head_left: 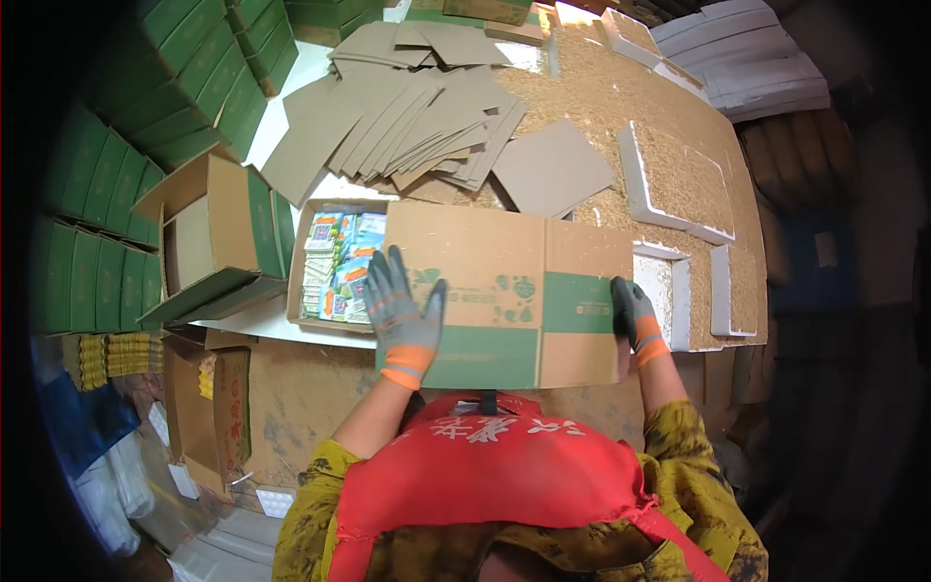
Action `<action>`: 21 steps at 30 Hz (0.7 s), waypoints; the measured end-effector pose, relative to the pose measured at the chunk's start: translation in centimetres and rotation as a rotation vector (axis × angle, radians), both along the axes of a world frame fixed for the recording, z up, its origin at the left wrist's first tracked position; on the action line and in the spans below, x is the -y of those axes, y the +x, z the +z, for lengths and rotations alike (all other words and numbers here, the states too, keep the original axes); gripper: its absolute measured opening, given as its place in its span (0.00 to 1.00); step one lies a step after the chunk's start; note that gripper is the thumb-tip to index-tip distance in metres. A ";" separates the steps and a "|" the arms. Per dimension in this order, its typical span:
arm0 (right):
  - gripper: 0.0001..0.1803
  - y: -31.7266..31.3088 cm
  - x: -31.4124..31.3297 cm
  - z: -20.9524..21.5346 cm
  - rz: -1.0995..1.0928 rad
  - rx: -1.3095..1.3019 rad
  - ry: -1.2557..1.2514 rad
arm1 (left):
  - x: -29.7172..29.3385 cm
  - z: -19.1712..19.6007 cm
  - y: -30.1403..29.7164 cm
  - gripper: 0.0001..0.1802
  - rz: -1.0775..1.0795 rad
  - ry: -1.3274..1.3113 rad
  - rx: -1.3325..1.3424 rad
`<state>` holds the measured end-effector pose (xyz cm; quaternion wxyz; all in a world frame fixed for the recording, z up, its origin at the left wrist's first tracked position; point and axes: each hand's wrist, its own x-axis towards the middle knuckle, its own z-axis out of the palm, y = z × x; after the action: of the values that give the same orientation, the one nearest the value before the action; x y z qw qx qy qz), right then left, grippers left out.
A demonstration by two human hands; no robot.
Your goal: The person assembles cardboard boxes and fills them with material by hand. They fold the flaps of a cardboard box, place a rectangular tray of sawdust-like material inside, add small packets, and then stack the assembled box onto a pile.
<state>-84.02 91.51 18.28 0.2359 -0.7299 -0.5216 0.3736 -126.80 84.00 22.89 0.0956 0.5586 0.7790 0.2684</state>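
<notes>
A flat, folded cardboard carton (485,252) with green bands and leaf prints lies in front of me. Its left edge covers part of an open box (296,281) holding colourful printed packets (341,262). My left hand (400,315), in a grey glove with an orange cuff, rests on the carton's left part. Its fingers are stretched and the thumb is spread. My right hand (637,315), gloved alike, grips the carton's right edge, with part of its grip hidden.
Grey-brown cardboard sheets (417,116) lie piled at the back. Grain-like material (582,97) covers the table's right side, around white foam trays (674,184). An open carton (208,233) stands at the left, before stacked green boxes (175,78). Below it sits another open box (228,417).
</notes>
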 end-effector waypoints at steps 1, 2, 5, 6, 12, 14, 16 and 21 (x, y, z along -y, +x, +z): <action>0.25 -1.2 0.6 -0.4 -0.254 -0.254 0.037 | -0.6 -0.7 0.3 0.46 -0.007 0.004 -0.018; 0.19 -5.1 1.7 4.8 -0.278 -0.560 0.125 | -0.1 -1.7 -0.3 0.45 -0.031 0.113 0.193; 0.26 -5.0 1.6 8.2 -0.121 -0.378 0.375 | 0.3 0.8 0.4 0.44 0.048 0.162 1.083; 0.26 -4.4 1.1 8.3 -0.117 -0.401 0.380 | 0.2 -2.2 -0.5 0.44 -0.051 0.234 0.910; 0.35 -2.9 1.3 9.1 0.092 0.003 0.341 | 1.0 -3.7 0.2 0.43 0.082 0.319 0.658; 0.26 -2.9 1.8 9.1 0.051 -0.355 0.364 | 1.7 -0.3 1.0 0.41 0.208 0.362 0.896; 0.25 -2.4 1.7 9.9 -0.048 -0.806 0.258 | 1.7 0.4 -1.1 0.40 0.116 0.461 0.718; 0.23 0.0 0.3 15.8 0.151 -1.067 0.389 | -0.3 18.0 1.3 0.37 -0.063 0.732 -0.472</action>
<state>-84.05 91.24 34.06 0.5693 -0.3439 -0.4401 0.6033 -125.47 84.34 40.85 -0.2811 0.6250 0.6158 0.3888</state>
